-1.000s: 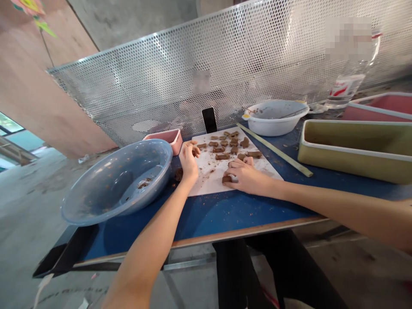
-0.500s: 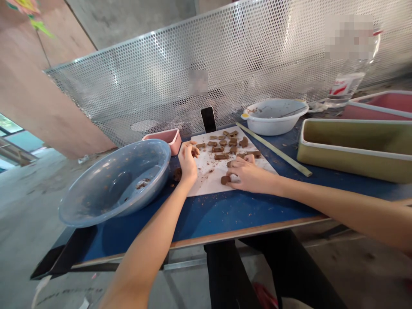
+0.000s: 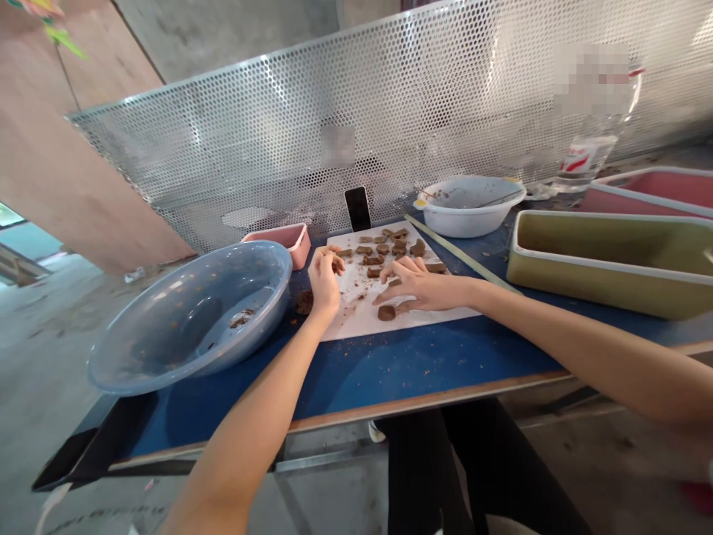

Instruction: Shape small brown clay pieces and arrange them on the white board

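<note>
On a white board (image 3: pixel 348 323) lie several small brown, clay-like pieces (image 3: pixel 374 261) with crumbs scattered around them. My left hand (image 3: pixel 324 282) is at the board's left edge, its fingers curled inward. Something brown shows at those fingertips, too small to make out. Over the right part of the board, my right hand (image 3: pixel 423 288) has its fingers spread, palm down. A rounded brown lump (image 3: pixel 386 313) sits just below its thumb, and another piece is partly hidden under the fingers. Beside my left wrist is a dark brown clump (image 3: pixel 304 302).
A large blue basin (image 3: pixel 189 319) stands at left, before a small pink container (image 3: pixel 295 241). A phone (image 3: pixel 357 209) leans behind the board. To the right are a wooden strip (image 3: pixel 462 256), a white basin (image 3: pixel 468 221), a green trough (image 3: pixel 596 279) and a water bottle (image 3: pixel 584 160).
My right hand's fingers have spread apart and lifted away from the rounded lump, which stays on the board. My left hand keeps its curled pose. The view has shifted slightly.
</note>
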Tool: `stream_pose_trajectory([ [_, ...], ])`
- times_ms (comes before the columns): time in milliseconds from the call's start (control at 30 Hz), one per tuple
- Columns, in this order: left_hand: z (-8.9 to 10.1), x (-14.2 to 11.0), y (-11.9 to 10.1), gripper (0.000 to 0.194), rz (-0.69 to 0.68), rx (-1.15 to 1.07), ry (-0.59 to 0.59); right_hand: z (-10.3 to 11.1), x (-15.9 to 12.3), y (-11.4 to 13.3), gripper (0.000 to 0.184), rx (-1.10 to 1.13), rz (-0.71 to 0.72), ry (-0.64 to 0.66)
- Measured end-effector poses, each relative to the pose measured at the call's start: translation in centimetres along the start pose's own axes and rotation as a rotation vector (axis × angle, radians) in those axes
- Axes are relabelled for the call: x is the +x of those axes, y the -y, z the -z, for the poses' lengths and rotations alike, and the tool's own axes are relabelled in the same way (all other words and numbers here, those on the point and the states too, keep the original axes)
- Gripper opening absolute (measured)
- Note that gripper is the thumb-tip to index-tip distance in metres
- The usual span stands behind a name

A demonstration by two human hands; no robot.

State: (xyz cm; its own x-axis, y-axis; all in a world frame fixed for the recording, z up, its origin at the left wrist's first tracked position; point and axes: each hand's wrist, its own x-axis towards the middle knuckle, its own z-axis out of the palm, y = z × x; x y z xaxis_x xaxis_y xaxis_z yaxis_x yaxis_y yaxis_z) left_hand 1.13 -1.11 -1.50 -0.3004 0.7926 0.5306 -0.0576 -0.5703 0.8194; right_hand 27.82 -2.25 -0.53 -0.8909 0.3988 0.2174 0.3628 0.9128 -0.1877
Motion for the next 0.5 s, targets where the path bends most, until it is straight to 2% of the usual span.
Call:
stream_pose_trajectory([
  [167, -0.3, -0.2, -0.1, 0.022, 0.015, 0.034, -0.008, -0.2, 0.8, -0.1, 0.032, 0.004, 0.052, 0.063],
  [300, -0.3, -0.2, -0.1, 0.023, 0.013, 0.043, -0.011, -0.5, 1.1, -0.2, 0.028, 0.051, 0.036, 0.069],
  [400, -0.2, -0.1, 0.0, 0.021, 0.005, 0.041, -0.002, -1.0, 1.3, 0.0, 0.023, 0.068, 0.019, 0.019],
  [500, 0.0, -0.1, 0.1, 0.018, -0.013, 0.031, -0.002, -1.5, 1.4, 0.4, 0.028, 0.053, -0.018, -0.069],
])
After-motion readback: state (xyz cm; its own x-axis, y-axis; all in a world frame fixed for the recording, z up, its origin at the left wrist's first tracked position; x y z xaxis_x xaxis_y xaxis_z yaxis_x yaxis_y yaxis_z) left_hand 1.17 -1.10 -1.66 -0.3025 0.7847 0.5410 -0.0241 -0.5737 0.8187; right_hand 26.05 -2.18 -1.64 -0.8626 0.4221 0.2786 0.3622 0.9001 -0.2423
